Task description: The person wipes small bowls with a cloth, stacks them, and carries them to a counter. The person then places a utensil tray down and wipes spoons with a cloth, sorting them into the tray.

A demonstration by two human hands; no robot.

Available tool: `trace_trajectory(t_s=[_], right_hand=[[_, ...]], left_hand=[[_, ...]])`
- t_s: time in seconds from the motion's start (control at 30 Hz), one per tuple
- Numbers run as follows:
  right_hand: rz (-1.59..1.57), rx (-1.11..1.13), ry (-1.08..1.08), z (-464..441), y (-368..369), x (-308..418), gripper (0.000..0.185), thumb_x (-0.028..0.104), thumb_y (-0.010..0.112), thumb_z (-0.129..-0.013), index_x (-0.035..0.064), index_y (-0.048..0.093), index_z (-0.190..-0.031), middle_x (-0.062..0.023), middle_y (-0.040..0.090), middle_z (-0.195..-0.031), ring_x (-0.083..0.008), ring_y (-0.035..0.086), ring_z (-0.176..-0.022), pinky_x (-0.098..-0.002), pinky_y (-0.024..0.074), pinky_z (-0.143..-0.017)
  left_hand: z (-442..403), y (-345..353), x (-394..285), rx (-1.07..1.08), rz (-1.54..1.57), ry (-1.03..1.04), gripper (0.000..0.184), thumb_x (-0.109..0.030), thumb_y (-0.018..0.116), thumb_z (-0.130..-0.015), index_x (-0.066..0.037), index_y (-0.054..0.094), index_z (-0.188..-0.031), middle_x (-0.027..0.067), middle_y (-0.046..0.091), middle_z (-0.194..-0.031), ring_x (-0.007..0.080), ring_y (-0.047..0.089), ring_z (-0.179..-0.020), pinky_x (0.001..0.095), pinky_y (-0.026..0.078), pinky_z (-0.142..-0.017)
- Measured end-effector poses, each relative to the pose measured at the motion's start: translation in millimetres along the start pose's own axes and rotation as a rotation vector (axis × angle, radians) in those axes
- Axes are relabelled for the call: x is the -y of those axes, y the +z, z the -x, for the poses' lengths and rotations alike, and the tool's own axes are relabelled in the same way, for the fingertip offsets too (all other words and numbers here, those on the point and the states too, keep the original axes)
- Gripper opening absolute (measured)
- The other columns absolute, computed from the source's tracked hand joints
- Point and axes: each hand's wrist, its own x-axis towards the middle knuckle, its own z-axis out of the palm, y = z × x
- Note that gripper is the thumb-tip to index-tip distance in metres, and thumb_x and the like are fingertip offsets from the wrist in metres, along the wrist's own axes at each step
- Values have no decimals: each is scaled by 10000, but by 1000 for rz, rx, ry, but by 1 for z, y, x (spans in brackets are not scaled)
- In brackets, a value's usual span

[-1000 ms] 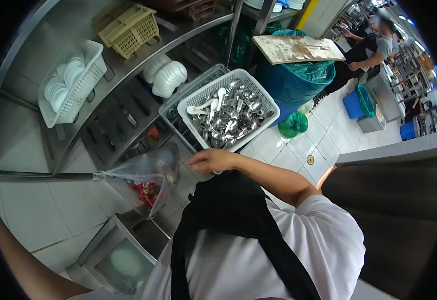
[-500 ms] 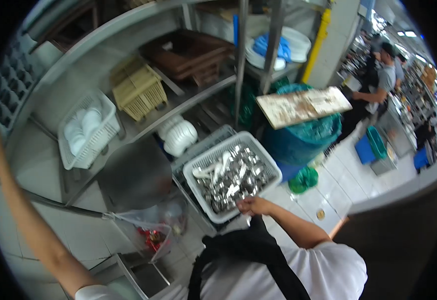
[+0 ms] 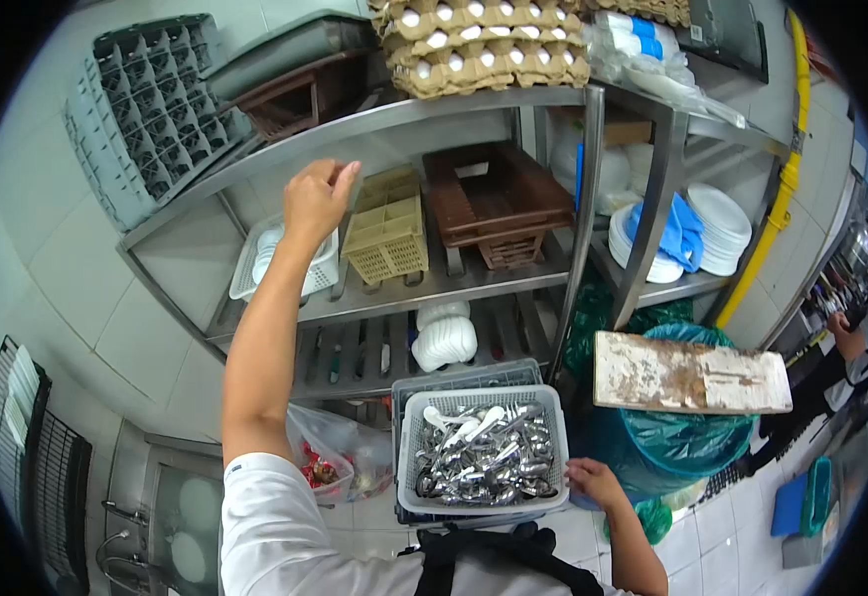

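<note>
My left hand (image 3: 317,202) is raised in front of the middle shelf, between a white basket of dishes (image 3: 323,270) and a beige divided basket (image 3: 386,238). Its fingers are curled together, and whatever they may hold is hidden. Down at the right edge of a white basket (image 3: 408,467), my right hand (image 3: 593,481) has bent fingers close to the rim. Metal cutlery (image 3: 494,467) and some white spoons (image 3: 482,424) fill that basket, which rests on a grey crate (image 3: 523,373).
Egg trays (image 3: 484,50) and a grey glass rack (image 3: 161,119) occupy the top shelf. Brown baskets (image 3: 499,199) sit on the middle shelf. A stained board (image 3: 692,374) lies across a lined bin (image 3: 687,447) at right. A co-worker's arm (image 3: 844,338) shows at far right.
The view has swung up towards the shelves. My left hand has come from the left edge to the shelf front. My right hand has moved to the cutlery basket's right side.
</note>
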Motion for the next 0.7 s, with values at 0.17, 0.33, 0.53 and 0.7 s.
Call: trace_trajectory(t_s=[0.17,0.33,0.53,0.7], right_hand=[[-16,-42,153,25,-30,-12,342,236,631,-937,32,603,-1210,-77,668,-1027,-173,656,-846,-283,533,-705],[20,-24,179,15,-25,0,355,247,632,-937,43,599,-1226,-78,673,-1030,-160,658,-835,-279,535,-673],[76,48,138,-14,17,4,381,268,644,-929,57,599,-1243,-47,679,-1009,-133,648,-846,-265,526,-694],[89,-4,168,-2,50,-4,379,296,670,-905,53,636,-1193,-21,679,-940,-119,642,-790,-261,515,-633]], left_hand=[[-86,-30,20,-439,-32,-6,424,-267,695,-844,-37,592,-1185,153,627,-1085,339,585,-1014,421,466,-882],[-178,-55,51,-220,-336,-62,717,-272,717,-828,-26,382,-1412,186,471,-1401,415,444,-1271,452,393,-1047],[-233,-36,83,-6,-484,-4,931,-248,754,-800,-131,173,-1518,126,299,-1543,472,244,-1402,613,298,-1097],[-244,-38,84,194,-549,-61,906,-210,781,-768,-176,243,-1497,159,411,-1465,446,323,-1370,646,313,-1061]])
